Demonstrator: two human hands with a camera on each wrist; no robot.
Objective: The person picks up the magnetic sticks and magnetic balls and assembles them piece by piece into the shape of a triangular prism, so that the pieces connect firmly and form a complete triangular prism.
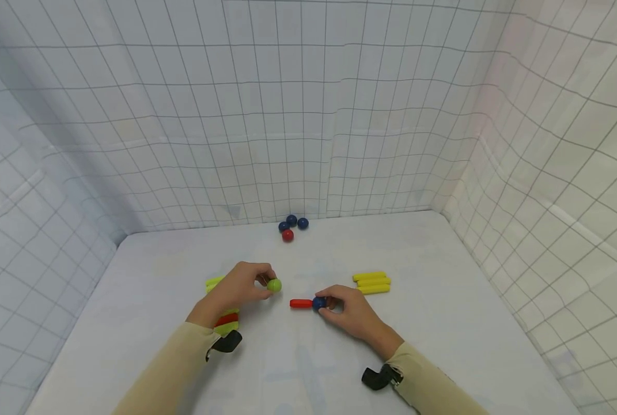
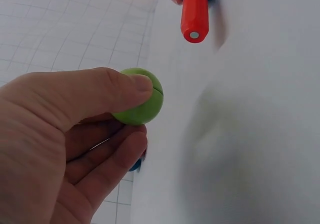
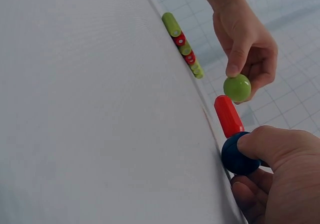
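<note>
My left hand (image 1: 243,285) pinches a bright green ball (image 1: 274,285) between thumb and fingers. A thin dark seam shows on the ball (image 2: 145,104) in the left wrist view. To its right, my right hand (image 1: 352,311) grips a dark blue ball (image 1: 318,304). A short red stick (image 1: 301,304) is joined to this blue ball and points left, toward the green one. Its free end (image 2: 194,35) has a small silvery disc, seen from the left wrist. In the right wrist view a small gap separates the green ball (image 3: 237,88) from the red stick (image 3: 228,116).
Three blue balls (image 1: 291,220) and a red ball (image 1: 287,236) cluster at the white table's back edge. Yellow sticks (image 1: 373,282) lie beyond my right hand. Several yellow-green and red sticks (image 1: 226,320) lie under my left forearm, partly hidden. Grid-patterned cloth (image 1: 287,115) surrounds the table.
</note>
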